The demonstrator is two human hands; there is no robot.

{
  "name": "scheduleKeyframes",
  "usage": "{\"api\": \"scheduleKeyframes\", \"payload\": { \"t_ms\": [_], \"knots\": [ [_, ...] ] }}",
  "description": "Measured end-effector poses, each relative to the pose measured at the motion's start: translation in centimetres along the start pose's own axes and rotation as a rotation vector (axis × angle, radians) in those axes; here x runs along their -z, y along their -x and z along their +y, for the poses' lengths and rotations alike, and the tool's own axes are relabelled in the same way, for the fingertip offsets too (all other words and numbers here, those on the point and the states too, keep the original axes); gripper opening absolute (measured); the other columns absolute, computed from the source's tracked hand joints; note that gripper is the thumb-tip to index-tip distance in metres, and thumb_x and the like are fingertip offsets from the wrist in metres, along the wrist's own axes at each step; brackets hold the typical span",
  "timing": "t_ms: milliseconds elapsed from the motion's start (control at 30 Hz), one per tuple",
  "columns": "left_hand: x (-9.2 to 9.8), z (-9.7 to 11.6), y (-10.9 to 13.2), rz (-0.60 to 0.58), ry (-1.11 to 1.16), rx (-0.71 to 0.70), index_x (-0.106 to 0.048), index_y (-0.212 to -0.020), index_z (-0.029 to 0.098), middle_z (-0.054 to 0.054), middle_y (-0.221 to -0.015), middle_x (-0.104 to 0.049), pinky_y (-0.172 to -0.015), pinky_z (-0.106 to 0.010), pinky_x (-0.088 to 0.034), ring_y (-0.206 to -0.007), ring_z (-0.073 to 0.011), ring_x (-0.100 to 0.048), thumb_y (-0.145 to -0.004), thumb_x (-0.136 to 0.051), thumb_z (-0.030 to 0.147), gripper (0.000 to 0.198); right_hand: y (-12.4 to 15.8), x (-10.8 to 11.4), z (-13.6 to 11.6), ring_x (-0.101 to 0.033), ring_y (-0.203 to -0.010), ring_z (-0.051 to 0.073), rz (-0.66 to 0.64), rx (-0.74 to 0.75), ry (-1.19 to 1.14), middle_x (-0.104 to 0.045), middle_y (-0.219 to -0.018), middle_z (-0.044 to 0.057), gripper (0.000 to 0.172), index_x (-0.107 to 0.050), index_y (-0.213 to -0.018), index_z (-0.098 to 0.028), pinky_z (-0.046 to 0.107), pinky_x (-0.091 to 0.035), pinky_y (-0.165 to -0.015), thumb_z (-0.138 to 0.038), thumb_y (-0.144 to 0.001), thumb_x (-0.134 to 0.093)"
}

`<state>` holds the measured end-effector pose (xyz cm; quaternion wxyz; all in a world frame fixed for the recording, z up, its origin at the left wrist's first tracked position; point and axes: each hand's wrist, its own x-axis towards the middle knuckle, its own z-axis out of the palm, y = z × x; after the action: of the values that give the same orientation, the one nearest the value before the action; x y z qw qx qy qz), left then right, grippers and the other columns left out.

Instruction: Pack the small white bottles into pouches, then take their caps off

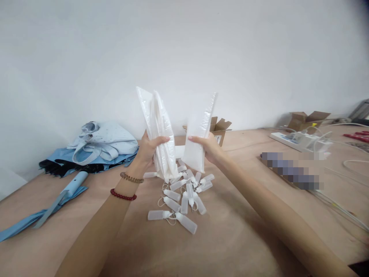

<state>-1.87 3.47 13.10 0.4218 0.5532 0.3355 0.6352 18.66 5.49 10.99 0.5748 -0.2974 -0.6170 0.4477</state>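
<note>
My left hand grips a thick bunch of folded clear plastic bags, thumb across the front. In my right hand is a thinner, flatter stack of plastic bags, pinched with the thumb on its face. Both bundles are held upright and apart, a short way above the table. Below them lies a loose pile of small translucent squeeze bottles with white caps and thin looped cords. The bundles hide part of the pile's far side. My fingers behind each bundle are mostly hidden.
Behind my right hand stands an open cardboard box. At left are a pale cloth bag and a folded blue umbrella on the brown table. At right lie a power strip, cables, another box and a pixelated item.
</note>
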Motion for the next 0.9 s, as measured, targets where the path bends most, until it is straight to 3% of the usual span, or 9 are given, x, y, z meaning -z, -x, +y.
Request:
{"api": "scheduleKeyframes", "payload": {
  "t_ms": [200,267,333,467,500,567,633,767,900],
  "knots": [
    [-0.6,-0.5,0.4,0.008,0.014,0.017,-0.058,-0.103,0.016,-0.003,-0.088,-0.065,-0.074,-0.036,-0.05,-0.081,-0.0218,-0.062,-0.057,-0.077,0.022,0.05,0.2,-1.2,1.4,-0.055,-0.106,0.026,0.189,0.086,0.021,-0.061,-0.115,0.008,0.06,-0.05,-0.121,-0.02,0.043,-0.043,-0.092,-0.031,-0.066,-0.071],
    [-1.0,-0.9,0.6,-0.013,0.005,0.006,-0.058,-0.106,0.017,-0.004,-0.092,-0.066,-0.077,-0.037,-0.049,-0.084,-0.023,-0.063,-0.057,-0.077,0.022,0.053,0.8,-1.8,1.8,-0.053,-0.109,0.025,0.162,0.092,0.095,-0.057,-0.119,0.009,0.062,-0.046,-0.123,-0.02,0.042,-0.042,-0.094,-0.032,-0.067,-0.07],
    [-1.4,-1.2,0.8,-0.032,0.014,-0.003,-0.057,-0.109,0.018,-0.005,-0.098,-0.066,-0.079,-0.038,-0.049,-0.088,-0.0236,-0.063,-0.058,-0.077,0.022,0.055,1.3,-2.1,2.2,-0.049,-0.114,0.025,-0.012,0.058,0.158,-0.052,-0.124,0.009,0.07,-0.042,-0.126,-0.019,0.041,-0.04,-0.097,-0.029,-0.064,-0.073],
    [-1.2,-1.2,0.9,-0.051,0.044,0.002,-0.057,-0.11,0.017,-0.006,-0.098,-0.067,-0.078,-0.038,-0.05,-0.086,-0.0237,-0.063,-0.06,-0.075,0.023,0.053,1.7,-1.4,3.1,-0.049,-0.112,0.025,-0.517,-0.101,0.116,-0.052,-0.12,0.006,0.087,-0.038,-0.13,-0.021,0.04,-0.042,-0.096,-0.022,-0.054,-0.08],
    [-1.0,-1.2,0.9,-0.056,0.049,0.011,-0.057,-0.109,0.017,-0.006,-0.096,-0.068,-0.077,-0.038,-0.05,-0.084,-0.0239,-0.064,-0.061,-0.075,0.023,0.052,1.7,-1.0,3.4,-0.053,-0.107,0.025,-0.607,-0.153,0.087,-0.055,-0.114,0.005,0.087,-0.041,-0.129,-0.021,0.04,-0.044,-0.092,-0.022,-0.052,-0.082],
    [-0.7,-1.3,0.8,-0.072,0.06,0.033,-0.058,-0.107,0.016,-0.006,-0.093,-0.068,-0.075,-0.038,-0.05,-0.083,-0.0248,-0.064,-0.061,-0.075,0.025,0.05,1.6,-0.5,3.9,-0.057,-0.096,0.025,-0.656,-0.225,0.023,-0.06,-0.102,0.003,0.08,-0.049,-0.12,-0.02,0.039,-0.048,-0.083,-0.021,-0.048,-0.084],
    [-0.5,-1.4,0.6,-0.075,0.073,0.042,-0.059,-0.105,0.016,-0.006,-0.092,-0.069,-0.074,-0.038,-0.05,-0.083,-0.0251,-0.064,-0.06,-0.075,0.026,0.048,1.5,-0.3,4.2,-0.059,-0.091,0.024,-0.58,-0.238,-0.024,-0.062,-0.095,0.003,0.067,-0.056,-0.109,-0.019,0.038,-0.049,-0.081,-0.023,-0.048,-0.084],
    [0.1,-1.5,0.2,-0.021,0.075,0.038,-0.061,-0.103,0.016,-0.005,-0.087,-0.068,-0.07,-0.035,-0.05,-0.078,-0.022,-0.063,-0.059,-0.075,0.024,0.047,1.2,-0.9,3.9,-0.061,-0.087,0.023,-0.296,-0.247,-0.181,-0.064,-0.09,0.005,0.045,-0.06,-0.095,-0.018,0.04,-0.049,-0.081,-0.037,-0.058,-0.079],
    [0.6,-1.3,-0.1,0.014,0.068,0.019,-0.061,-0.1,0.016,-0.005,-0.087,-0.068,-0.071,-0.033,-0.049,-0.078,-0.0206,-0.062,-0.058,-0.075,0.026,0.046,1.1,-1.8,3.2,-0.061,-0.093,0.025,-0.022,-0.14,-0.111,-0.066,-0.097,0.007,0.043,-0.06,-0.095,-0.019,0.041,-0.049,-0.083,-0.042,-0.063,-0.075]
  ]
}}
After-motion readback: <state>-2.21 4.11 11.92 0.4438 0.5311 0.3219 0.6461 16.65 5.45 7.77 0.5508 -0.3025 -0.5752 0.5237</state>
